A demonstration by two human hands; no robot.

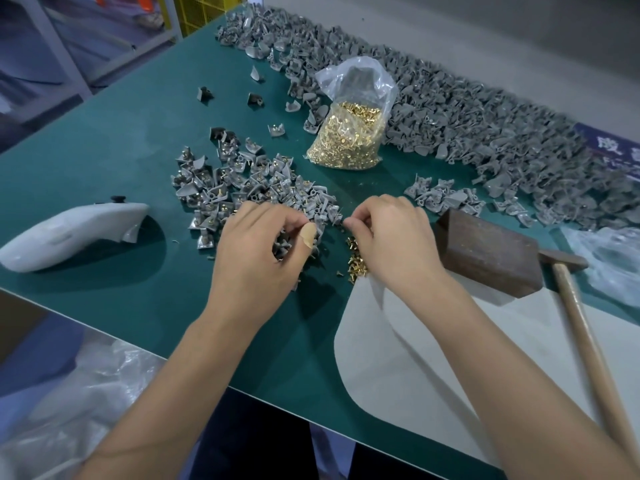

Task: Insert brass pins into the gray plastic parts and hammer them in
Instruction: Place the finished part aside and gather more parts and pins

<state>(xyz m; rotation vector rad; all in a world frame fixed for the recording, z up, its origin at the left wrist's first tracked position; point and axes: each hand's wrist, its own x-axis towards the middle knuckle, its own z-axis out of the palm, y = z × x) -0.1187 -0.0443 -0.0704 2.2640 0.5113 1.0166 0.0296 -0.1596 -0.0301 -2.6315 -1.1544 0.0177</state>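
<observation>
Left hand (258, 249) grips a gray plastic part (320, 221) mid-table; right hand (388, 233) pinches something tiny (too small to identify) over loose brass pins (356, 259). Green mat (138, 299) lies bare toward the near edge; hammer (581, 313) rests right.

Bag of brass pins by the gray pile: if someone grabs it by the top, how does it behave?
The plastic bag looks thin and crinkled, so probably floppy, sagging around its load. It is packed with brass pins, so likely heavy for its size. Its mouth looks open and slumped; tipping may spill pins onto the green table.
</observation>
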